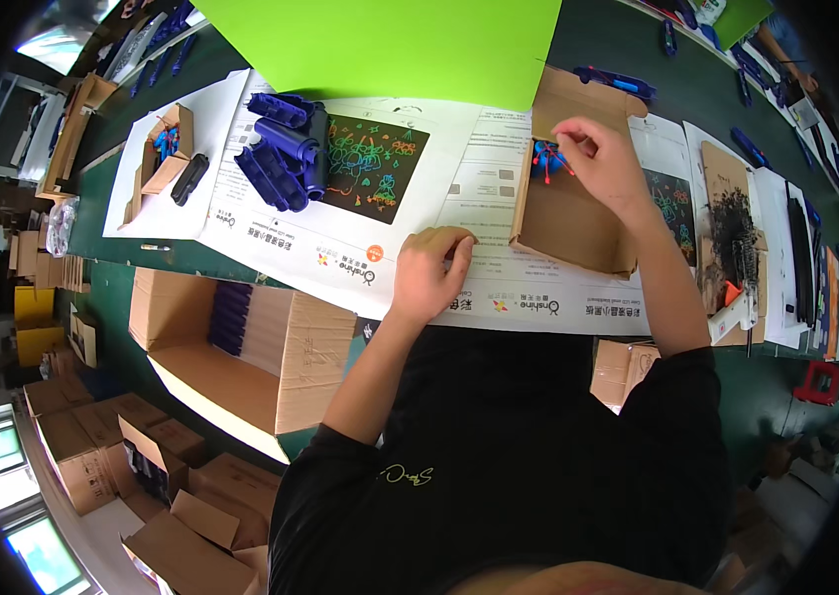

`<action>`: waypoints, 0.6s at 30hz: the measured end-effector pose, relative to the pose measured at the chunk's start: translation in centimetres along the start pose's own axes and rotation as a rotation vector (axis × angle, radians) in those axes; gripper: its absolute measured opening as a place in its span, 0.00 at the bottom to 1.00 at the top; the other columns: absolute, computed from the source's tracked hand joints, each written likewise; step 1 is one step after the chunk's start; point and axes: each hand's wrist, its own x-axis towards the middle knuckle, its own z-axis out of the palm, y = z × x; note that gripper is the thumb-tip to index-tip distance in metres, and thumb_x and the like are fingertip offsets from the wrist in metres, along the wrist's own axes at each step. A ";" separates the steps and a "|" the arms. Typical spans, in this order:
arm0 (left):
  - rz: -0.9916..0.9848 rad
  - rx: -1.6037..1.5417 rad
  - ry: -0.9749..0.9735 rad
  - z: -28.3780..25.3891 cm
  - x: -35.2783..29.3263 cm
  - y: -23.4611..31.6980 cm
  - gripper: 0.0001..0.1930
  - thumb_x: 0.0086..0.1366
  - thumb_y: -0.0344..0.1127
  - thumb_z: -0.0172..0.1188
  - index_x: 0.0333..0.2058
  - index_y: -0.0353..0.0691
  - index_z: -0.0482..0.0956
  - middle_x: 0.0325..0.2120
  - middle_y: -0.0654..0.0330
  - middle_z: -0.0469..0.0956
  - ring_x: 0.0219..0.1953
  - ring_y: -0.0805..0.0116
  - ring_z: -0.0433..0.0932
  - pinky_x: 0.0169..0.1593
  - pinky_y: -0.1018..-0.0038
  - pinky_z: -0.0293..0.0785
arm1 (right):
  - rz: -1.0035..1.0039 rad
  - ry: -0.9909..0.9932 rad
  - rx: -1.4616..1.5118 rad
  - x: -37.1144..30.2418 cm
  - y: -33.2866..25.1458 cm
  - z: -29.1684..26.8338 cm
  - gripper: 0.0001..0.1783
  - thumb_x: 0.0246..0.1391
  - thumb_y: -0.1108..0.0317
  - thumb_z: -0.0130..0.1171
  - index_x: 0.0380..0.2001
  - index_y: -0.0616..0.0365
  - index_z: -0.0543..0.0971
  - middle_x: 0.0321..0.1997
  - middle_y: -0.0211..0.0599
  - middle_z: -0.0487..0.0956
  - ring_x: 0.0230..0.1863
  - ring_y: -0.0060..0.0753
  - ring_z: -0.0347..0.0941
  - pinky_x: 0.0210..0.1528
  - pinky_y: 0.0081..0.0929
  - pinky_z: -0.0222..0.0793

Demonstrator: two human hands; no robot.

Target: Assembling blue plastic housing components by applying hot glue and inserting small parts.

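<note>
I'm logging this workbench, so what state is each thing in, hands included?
Left hand: resting on the printed sheets, thumb apart from the fingers.
Right hand: raised over the shallow box, fingers bent; grip unclear.
Shallow box: open, red-and-blue parts inside.
Printed sheets: spread out, partly covered.
Dark blue casings: piled together.
Small left-side box: open, items inside.
Large lower-left box: open, blue pieces inside.

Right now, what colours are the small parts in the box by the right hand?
The small parts are blue and red; see head view.
</note>
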 end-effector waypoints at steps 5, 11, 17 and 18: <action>0.067 0.038 0.049 0.7 -0.4 0.7 0.05 0.60 0.32 0.56 0.29 0.39 0.77 0.24 0.57 0.77 0.28 0.58 0.75 0.37 0.65 0.66 | -0.039 0.042 -0.069 -0.6 2.2 0.9 0.08 0.54 0.66 0.57 0.35 0.56 0.80 0.22 0.32 0.78 0.20 0.22 0.68 0.25 0.23 0.64; 0.099 0.055 0.050 0.2 -0.4 0.8 0.05 0.60 0.32 0.56 0.31 0.38 0.78 0.25 0.57 0.78 0.28 0.58 0.75 0.38 0.66 0.66 | -0.041 0.123 -0.082 -0.1 3.0 1.9 0.07 0.53 0.66 0.57 0.34 0.54 0.80 0.17 0.30 0.74 0.19 0.22 0.68 0.24 0.23 0.63; 0.048 -0.146 0.154 -1.6 0.0 0.8 0.08 0.58 0.29 0.57 0.37 0.36 0.77 0.29 0.55 0.76 0.32 0.59 0.74 0.41 0.67 0.69 | -0.054 0.184 -0.076 -0.2 3.8 2.3 0.06 0.52 0.66 0.58 0.33 0.53 0.80 0.14 0.29 0.70 0.17 0.21 0.65 0.23 0.24 0.61; 0.120 0.019 0.208 -2.7 1.1 0.6 0.10 0.57 0.27 0.58 0.39 0.36 0.76 0.31 0.54 0.75 0.35 0.58 0.72 0.41 0.66 0.68 | -0.056 0.189 -0.076 -0.2 4.0 2.2 0.06 0.52 0.66 0.58 0.33 0.53 0.80 0.14 0.29 0.70 0.17 0.21 0.65 0.23 0.24 0.61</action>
